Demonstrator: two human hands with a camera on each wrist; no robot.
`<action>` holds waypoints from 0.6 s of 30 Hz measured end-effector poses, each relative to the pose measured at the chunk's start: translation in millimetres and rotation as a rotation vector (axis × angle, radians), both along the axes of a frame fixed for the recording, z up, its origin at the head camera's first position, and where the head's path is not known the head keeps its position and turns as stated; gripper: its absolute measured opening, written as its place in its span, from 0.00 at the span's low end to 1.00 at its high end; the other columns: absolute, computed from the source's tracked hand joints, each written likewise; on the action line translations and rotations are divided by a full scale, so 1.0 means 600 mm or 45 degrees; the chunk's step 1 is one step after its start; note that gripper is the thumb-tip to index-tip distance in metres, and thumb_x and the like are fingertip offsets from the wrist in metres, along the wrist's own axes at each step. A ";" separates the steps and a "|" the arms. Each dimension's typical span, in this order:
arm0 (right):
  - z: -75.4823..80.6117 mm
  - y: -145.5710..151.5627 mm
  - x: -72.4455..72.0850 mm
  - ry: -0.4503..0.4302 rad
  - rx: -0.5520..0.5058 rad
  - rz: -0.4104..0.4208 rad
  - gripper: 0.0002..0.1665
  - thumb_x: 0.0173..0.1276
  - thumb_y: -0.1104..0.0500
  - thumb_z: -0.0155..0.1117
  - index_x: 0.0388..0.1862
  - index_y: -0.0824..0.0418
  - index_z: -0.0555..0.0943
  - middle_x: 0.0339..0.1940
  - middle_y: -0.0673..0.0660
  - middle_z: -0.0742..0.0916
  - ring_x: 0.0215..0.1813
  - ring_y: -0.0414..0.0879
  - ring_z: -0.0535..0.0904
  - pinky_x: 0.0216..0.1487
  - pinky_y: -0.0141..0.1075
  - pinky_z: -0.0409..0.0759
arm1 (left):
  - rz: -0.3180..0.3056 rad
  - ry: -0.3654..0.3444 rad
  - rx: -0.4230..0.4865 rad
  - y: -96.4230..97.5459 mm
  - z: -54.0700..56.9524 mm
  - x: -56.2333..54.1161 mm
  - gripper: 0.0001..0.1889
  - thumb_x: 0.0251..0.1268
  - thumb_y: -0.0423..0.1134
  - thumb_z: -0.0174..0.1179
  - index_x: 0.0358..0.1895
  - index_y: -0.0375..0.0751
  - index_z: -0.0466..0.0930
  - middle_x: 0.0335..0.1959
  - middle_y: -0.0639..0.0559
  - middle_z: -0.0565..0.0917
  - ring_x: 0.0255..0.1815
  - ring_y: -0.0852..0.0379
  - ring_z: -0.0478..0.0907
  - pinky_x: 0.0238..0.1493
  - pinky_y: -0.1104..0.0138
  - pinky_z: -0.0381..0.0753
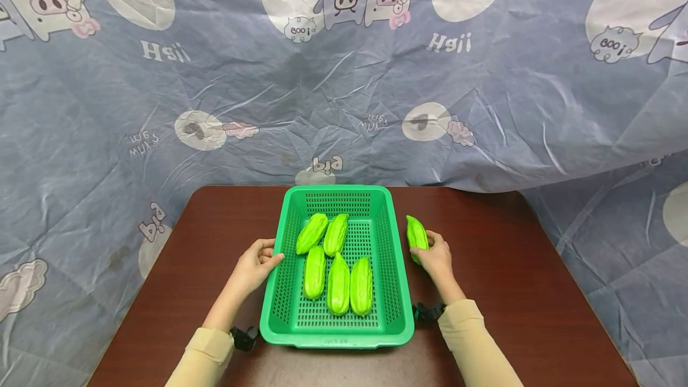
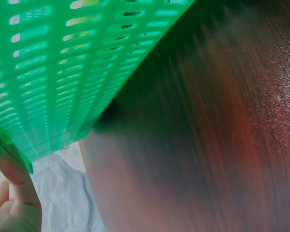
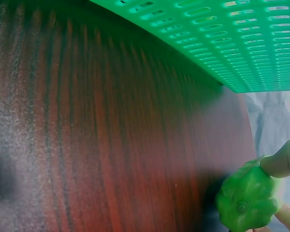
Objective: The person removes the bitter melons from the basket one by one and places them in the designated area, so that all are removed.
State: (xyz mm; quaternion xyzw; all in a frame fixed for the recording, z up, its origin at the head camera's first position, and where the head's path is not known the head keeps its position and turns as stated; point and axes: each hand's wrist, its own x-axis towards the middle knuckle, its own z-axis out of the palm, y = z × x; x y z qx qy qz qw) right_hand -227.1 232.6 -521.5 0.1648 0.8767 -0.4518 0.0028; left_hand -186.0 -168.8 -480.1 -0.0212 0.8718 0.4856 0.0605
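Backdrop: a crumpled blue cloth printed with cartoon animals hangs behind and drapes down around the table.
Table: a dark reddish-brown wooden top, its grain showing close up in both wrist views.
Basket: a green slotted plastic basket sits in the middle of the table, between the two hands.
Gourds in basket: five green ridged gourds lie inside, two toward the far end, three side by side nearer the person.
Loose gourd: one more green gourd lies on the table just right of the basket.
Right hand: the right hand grasps the loose gourd, fingers curled over it.
Left hand: the left hand rests at the basket's left wall, thumb on the rim, fingers curled against it.
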 end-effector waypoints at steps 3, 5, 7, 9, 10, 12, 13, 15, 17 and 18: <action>0.000 0.000 0.001 -0.004 0.008 0.006 0.42 0.64 0.60 0.66 0.73 0.70 0.62 0.64 0.73 0.72 0.64 0.65 0.67 0.63 0.56 0.67 | 0.013 0.001 -0.006 0.001 0.001 0.000 0.26 0.70 0.39 0.61 0.67 0.34 0.69 0.49 0.40 0.80 0.43 0.53 0.79 0.39 0.66 0.79; 0.000 0.000 0.003 -0.006 0.005 0.007 0.41 0.64 0.60 0.66 0.73 0.70 0.61 0.64 0.73 0.72 0.64 0.65 0.67 0.63 0.56 0.67 | 0.018 -0.002 -0.007 0.000 0.002 0.000 0.26 0.70 0.39 0.61 0.67 0.34 0.69 0.49 0.41 0.80 0.44 0.53 0.79 0.40 0.65 0.79; 0.001 0.000 0.004 -0.007 0.003 0.007 0.41 0.64 0.60 0.66 0.73 0.70 0.61 0.64 0.73 0.72 0.64 0.65 0.67 0.63 0.56 0.67 | 0.021 -0.004 -0.005 0.000 0.001 0.000 0.26 0.70 0.40 0.61 0.67 0.34 0.69 0.50 0.40 0.80 0.45 0.52 0.79 0.41 0.65 0.79; 0.001 -0.001 0.003 -0.008 0.003 0.008 0.41 0.64 0.60 0.65 0.73 0.70 0.61 0.64 0.73 0.72 0.64 0.65 0.67 0.63 0.56 0.67 | 0.021 -0.008 -0.001 -0.001 0.001 0.000 0.27 0.70 0.40 0.61 0.68 0.34 0.69 0.50 0.40 0.80 0.45 0.52 0.79 0.42 0.64 0.79; 0.001 -0.001 0.003 -0.009 0.003 0.009 0.41 0.64 0.60 0.65 0.73 0.71 0.61 0.63 0.73 0.72 0.63 0.65 0.67 0.62 0.56 0.67 | 0.023 -0.010 0.000 -0.001 0.001 0.001 0.27 0.70 0.40 0.61 0.68 0.34 0.68 0.51 0.40 0.80 0.45 0.52 0.79 0.42 0.64 0.79; 0.002 -0.001 0.003 -0.012 0.003 0.010 0.41 0.63 0.60 0.65 0.72 0.71 0.61 0.63 0.73 0.72 0.63 0.65 0.67 0.62 0.56 0.67 | 0.028 -0.014 0.006 -0.001 0.000 0.001 0.27 0.70 0.40 0.61 0.68 0.34 0.68 0.51 0.40 0.80 0.45 0.52 0.79 0.41 0.65 0.79; 0.002 -0.001 0.003 -0.013 0.002 0.010 0.41 0.63 0.61 0.65 0.72 0.71 0.61 0.63 0.73 0.72 0.63 0.65 0.67 0.62 0.56 0.67 | 0.027 -0.014 0.009 -0.001 0.000 0.000 0.27 0.70 0.40 0.61 0.68 0.34 0.68 0.51 0.40 0.80 0.45 0.52 0.79 0.41 0.65 0.79; 0.002 -0.001 0.003 -0.015 0.001 0.011 0.42 0.63 0.61 0.65 0.72 0.72 0.61 0.63 0.74 0.72 0.63 0.65 0.67 0.62 0.56 0.67 | 0.027 -0.011 0.008 -0.001 -0.001 0.000 0.27 0.70 0.40 0.61 0.68 0.34 0.68 0.51 0.40 0.80 0.45 0.53 0.79 0.41 0.65 0.79; 0.002 -0.001 0.003 -0.019 -0.003 0.011 0.42 0.63 0.61 0.65 0.72 0.72 0.61 0.63 0.74 0.72 0.63 0.66 0.67 0.62 0.56 0.67 | 0.026 -0.008 0.009 -0.001 -0.001 0.000 0.27 0.70 0.40 0.61 0.68 0.34 0.68 0.50 0.40 0.80 0.44 0.53 0.79 0.40 0.65 0.78; 0.002 -0.001 0.003 -0.021 -0.010 0.010 0.42 0.63 0.61 0.65 0.73 0.72 0.60 0.64 0.74 0.72 0.64 0.66 0.67 0.62 0.56 0.68 | 0.025 -0.006 0.008 -0.001 -0.001 0.000 0.27 0.70 0.40 0.61 0.68 0.34 0.68 0.50 0.40 0.80 0.44 0.54 0.79 0.40 0.66 0.78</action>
